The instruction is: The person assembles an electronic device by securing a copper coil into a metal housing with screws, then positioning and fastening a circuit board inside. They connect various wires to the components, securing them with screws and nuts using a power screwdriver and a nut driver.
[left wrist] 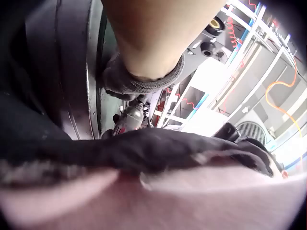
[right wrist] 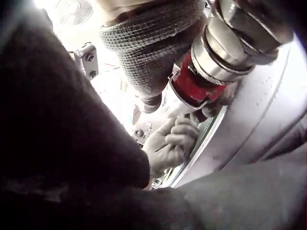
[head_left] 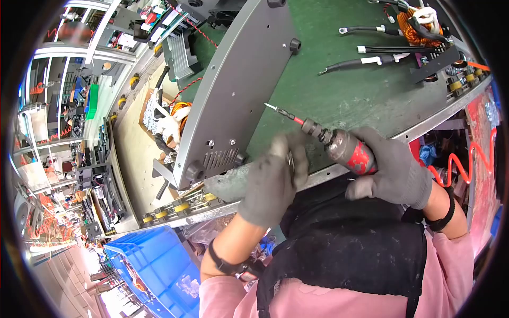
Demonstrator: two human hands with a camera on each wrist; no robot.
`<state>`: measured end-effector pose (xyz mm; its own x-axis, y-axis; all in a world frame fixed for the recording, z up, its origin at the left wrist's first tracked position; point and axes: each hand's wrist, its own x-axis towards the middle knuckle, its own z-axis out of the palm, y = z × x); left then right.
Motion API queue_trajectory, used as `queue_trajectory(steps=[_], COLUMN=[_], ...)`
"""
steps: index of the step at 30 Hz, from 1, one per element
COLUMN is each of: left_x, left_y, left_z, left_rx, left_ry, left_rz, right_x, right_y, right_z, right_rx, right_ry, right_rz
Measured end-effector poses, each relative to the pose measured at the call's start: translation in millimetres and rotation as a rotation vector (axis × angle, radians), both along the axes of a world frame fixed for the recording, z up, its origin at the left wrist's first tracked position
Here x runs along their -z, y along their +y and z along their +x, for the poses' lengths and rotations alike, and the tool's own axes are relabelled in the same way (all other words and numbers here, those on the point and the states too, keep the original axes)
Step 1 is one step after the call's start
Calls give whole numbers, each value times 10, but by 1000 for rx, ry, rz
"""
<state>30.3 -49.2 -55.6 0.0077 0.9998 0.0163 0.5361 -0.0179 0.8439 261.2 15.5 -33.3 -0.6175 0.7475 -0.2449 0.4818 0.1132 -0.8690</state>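
My gloved right hand [head_left: 395, 172] grips a worn grey-and-red power screwdriver [head_left: 347, 148], its long bit pointing up and left toward a grey metal panel [head_left: 233, 90]. The panel stands tilted on edge, with black rubber feet, small holes and a row of slots near its lower end. Just right of those slots is my gloved left hand [head_left: 270, 183], its fingers curled in toward the palm; whatever may lie inside them is hidden. In the right wrist view the curled left hand [right wrist: 172, 143] appears beyond the red collar of the screwdriver [right wrist: 199, 86].
A green work surface [head_left: 313, 90] with a metal edge carries a copper coil [head_left: 419, 26] with black cables at the back right. Another wound coil with white wire [head_left: 172, 124] sits left of the panel. A blue crate [head_left: 154, 265] stands below; a coiled orange hose [head_left: 461, 167] hangs right.
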Motion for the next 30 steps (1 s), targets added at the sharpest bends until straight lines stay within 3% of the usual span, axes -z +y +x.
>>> queue_trajectory(steps=[1, 3, 5, 6, 9, 10, 12, 13, 15, 16, 18, 21, 22, 23, 25, 30], left_x=[-227, -651, -979, -1144, -1499, -1435, -1250, -1188, -1077, -1043, -970, -674, -561, -468, -414, -433], left_y=[-46, -149, -144, -86, 521, 718, 1128, 1253, 1402, 1422, 1485, 1633, 1688, 1709, 1724, 1748], left_z=[-36, -129, -304, -444, -878, -1073, -1490, -1515, -1529, -1509, -1456, -1713, -1797, -1876, -1865, -1761], left_rx=[35, 44, -35, -89, -30, -2, 337, 342, 335, 347, 620, 799, 918, 929, 751, 816], left_ry=[-131, -282, -203, -103, 584, 534, 632, 635, 697, 704, 606, 487, 582, 586, 340, 260], left_rz=[-218, -260, 32, 148, 150, -3, -140, -139, -411, -416, -476, -540, -427, -437, -710, -787], right_x=[-58, -64, -31, -32, -21, 2, 25, 34, 45, 34, 4, -29, -23, -16, -2, 23], right_y=[41, 82, 86, 83, 58, 46, 33, 24, 11, 14, 25, 48, 52, 51, 53, 30], right_z=[-22, -65, -97, -111, -147, -140, -135, -134, -134, -139, -152, -155, -151, -148, -151, -150], right_rx=[-62, -120, -157, -154, -124, -117, -104, -90, -69, -78, -70, -50, -67, -86, -85, -61], right_ry=[-68, -135, -254, -256, -283, -252, -218, -212, -202, -224, -240, -311, -314, -317, -305, -289], right_rz=[65, 126, 161, 158, 133, 132, 135, 141, 138, 145, 139, 15, 23, 29, 28, 64])
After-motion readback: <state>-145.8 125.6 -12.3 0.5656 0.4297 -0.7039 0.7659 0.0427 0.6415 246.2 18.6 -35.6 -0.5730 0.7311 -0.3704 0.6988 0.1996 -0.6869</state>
